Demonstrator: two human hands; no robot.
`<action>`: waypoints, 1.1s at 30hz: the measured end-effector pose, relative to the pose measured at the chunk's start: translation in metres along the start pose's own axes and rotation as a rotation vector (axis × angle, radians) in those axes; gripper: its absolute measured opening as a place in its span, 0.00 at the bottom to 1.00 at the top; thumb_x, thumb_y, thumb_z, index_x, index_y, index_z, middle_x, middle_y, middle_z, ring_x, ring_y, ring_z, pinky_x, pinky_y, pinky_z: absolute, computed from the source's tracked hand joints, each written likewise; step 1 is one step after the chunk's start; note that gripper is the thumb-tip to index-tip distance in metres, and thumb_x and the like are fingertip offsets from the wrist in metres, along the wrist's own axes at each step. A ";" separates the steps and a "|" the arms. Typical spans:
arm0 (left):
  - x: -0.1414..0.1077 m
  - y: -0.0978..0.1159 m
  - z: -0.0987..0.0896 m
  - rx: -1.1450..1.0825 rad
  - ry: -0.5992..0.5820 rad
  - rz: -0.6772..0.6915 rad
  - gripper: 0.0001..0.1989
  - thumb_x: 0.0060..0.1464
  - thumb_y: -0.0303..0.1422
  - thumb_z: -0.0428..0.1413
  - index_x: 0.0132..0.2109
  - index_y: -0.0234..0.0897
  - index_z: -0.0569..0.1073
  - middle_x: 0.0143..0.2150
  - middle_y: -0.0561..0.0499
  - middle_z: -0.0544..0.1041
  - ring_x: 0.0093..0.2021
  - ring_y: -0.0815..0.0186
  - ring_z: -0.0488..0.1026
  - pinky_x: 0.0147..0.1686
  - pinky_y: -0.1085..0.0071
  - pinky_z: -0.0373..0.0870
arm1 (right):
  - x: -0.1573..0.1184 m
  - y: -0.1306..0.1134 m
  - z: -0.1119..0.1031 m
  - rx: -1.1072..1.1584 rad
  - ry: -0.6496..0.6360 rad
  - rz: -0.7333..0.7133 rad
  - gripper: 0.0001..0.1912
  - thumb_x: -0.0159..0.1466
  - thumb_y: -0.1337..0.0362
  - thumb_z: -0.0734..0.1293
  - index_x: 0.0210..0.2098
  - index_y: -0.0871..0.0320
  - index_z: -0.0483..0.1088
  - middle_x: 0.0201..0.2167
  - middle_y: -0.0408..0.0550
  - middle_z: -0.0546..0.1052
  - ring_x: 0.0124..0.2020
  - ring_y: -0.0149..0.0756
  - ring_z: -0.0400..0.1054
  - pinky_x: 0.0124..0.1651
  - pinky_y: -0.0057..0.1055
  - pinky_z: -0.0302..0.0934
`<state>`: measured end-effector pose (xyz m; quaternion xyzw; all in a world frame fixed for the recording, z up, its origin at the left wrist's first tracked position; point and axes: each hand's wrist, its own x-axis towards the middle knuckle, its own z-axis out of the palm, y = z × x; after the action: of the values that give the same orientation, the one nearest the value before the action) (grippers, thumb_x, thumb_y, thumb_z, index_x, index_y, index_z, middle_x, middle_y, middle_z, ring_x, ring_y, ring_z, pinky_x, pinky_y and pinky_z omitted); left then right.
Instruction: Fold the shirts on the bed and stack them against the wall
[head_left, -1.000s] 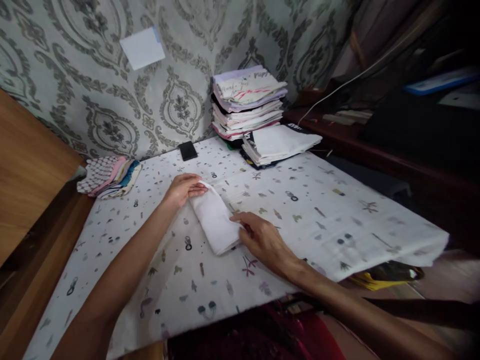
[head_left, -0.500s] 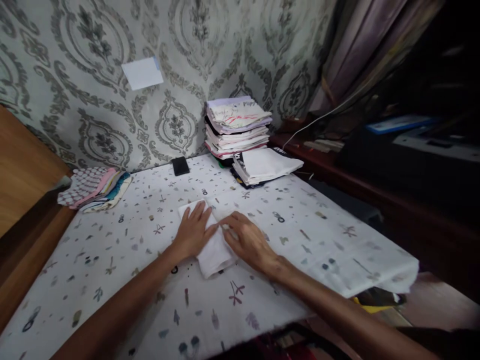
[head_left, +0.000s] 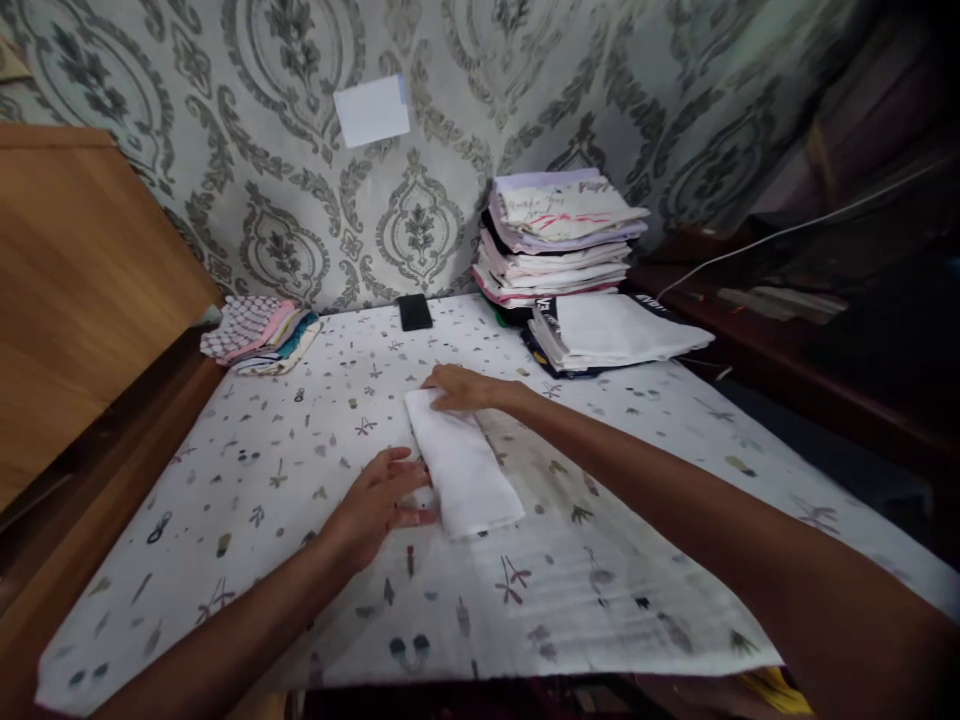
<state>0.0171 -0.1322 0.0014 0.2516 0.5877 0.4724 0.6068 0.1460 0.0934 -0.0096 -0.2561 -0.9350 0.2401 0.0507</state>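
A white cloth (head_left: 472,470), folded into a narrow rectangle, lies flat on the patterned sheet (head_left: 337,620). My left hand (head_left: 379,505) is beside its left edge, fingers apart and holding nothing. Across the cloth's far end reaches my right hand (head_left: 459,388), its fingers bent down at the top edge. Whether those fingertips pinch any fabric cannot be made out.
Behind to the right stands a tall stack of folded clothes (head_left: 562,240), with a lower pile of white garments (head_left: 622,330) in front. Small folded cloths (head_left: 262,335) lie at the back left. A black flat object (head_left: 415,312) sits near the wall.
My left hand has come off the cloth to its left side. My right hand has moved from the cloth's right side to its far end. The view has shifted left.
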 end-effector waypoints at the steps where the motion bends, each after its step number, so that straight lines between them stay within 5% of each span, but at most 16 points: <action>1: 0.001 0.003 0.004 0.003 -0.008 -0.043 0.22 0.51 0.36 0.64 0.51 0.36 0.67 0.55 0.35 0.72 0.51 0.52 0.75 0.36 0.60 0.80 | 0.006 0.002 -0.001 0.021 -0.016 0.004 0.16 0.58 0.68 0.71 0.47 0.59 0.76 0.47 0.55 0.77 0.51 0.48 0.68 0.57 0.43 0.59; 5: 0.008 0.008 0.021 0.095 -0.015 -0.128 0.24 0.49 0.38 0.66 0.50 0.36 0.68 0.45 0.43 0.77 0.33 0.63 0.76 0.20 0.73 0.70 | 0.013 0.000 -0.002 0.086 -0.001 0.046 0.12 0.53 0.68 0.73 0.38 0.60 0.76 0.40 0.52 0.78 0.45 0.46 0.70 0.49 0.37 0.62; 9: 0.010 0.001 0.036 0.217 -0.063 -0.149 0.22 0.43 0.33 0.67 0.46 0.35 0.72 0.27 0.54 0.74 0.20 0.70 0.66 0.14 0.76 0.58 | -0.008 -0.003 -0.007 0.163 0.079 0.097 0.06 0.52 0.68 0.73 0.29 0.59 0.72 0.31 0.45 0.76 0.36 0.38 0.68 0.41 0.31 0.61; 12: 0.012 0.000 0.042 0.238 -0.150 -0.146 0.15 0.41 0.30 0.65 0.40 0.34 0.76 0.27 0.51 0.76 0.24 0.68 0.70 0.19 0.75 0.63 | -0.046 0.007 -0.020 0.228 0.194 0.137 0.06 0.57 0.63 0.70 0.30 0.59 0.70 0.29 0.42 0.73 0.33 0.34 0.67 0.36 0.28 0.60; 16: 0.031 0.019 0.060 0.198 -0.134 -0.029 0.20 0.42 0.30 0.65 0.46 0.36 0.78 0.46 0.44 0.81 0.41 0.59 0.78 0.32 0.71 0.74 | -0.118 0.037 -0.048 0.475 0.493 0.198 0.15 0.60 0.51 0.66 0.33 0.57 0.66 0.28 0.41 0.70 0.29 0.32 0.65 0.30 0.27 0.58; 19: 0.064 0.044 0.093 0.242 -0.146 0.084 0.23 0.45 0.32 0.66 0.50 0.38 0.76 0.49 0.43 0.80 0.42 0.56 0.78 0.29 0.69 0.75 | -0.165 0.068 -0.069 0.678 0.759 0.317 0.22 0.53 0.44 0.70 0.32 0.56 0.66 0.24 0.39 0.69 0.24 0.30 0.61 0.26 0.27 0.54; 24: 0.138 0.087 0.175 0.152 -0.215 0.266 0.17 0.41 0.27 0.67 0.41 0.34 0.75 0.34 0.48 0.80 0.29 0.64 0.76 0.26 0.71 0.73 | -0.198 0.127 -0.102 0.514 1.118 0.617 0.19 0.49 0.49 0.71 0.28 0.56 0.65 0.20 0.39 0.67 0.22 0.29 0.57 0.25 0.27 0.51; 29: 0.198 0.109 0.241 0.110 -0.188 0.338 0.11 0.46 0.23 0.62 0.39 0.35 0.72 0.31 0.50 0.79 0.30 0.66 0.77 0.31 0.72 0.74 | -0.194 0.179 -0.134 0.369 1.236 0.776 0.09 0.53 0.59 0.67 0.27 0.56 0.63 0.23 0.41 0.68 0.25 0.31 0.61 0.28 0.29 0.56; 33: 0.237 0.105 0.260 0.146 -0.111 0.374 0.12 0.48 0.22 0.60 0.41 0.35 0.70 0.30 0.53 0.76 0.28 0.69 0.75 0.30 0.73 0.73 | -0.185 0.206 -0.142 0.194 1.249 0.894 0.03 0.55 0.65 0.64 0.26 0.56 0.64 0.27 0.45 0.72 0.31 0.36 0.66 0.35 0.31 0.60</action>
<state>0.2031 0.1834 0.0268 0.4253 0.5289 0.5183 0.5203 0.4307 0.2156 0.0229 -0.6915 -0.5155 0.1295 0.4892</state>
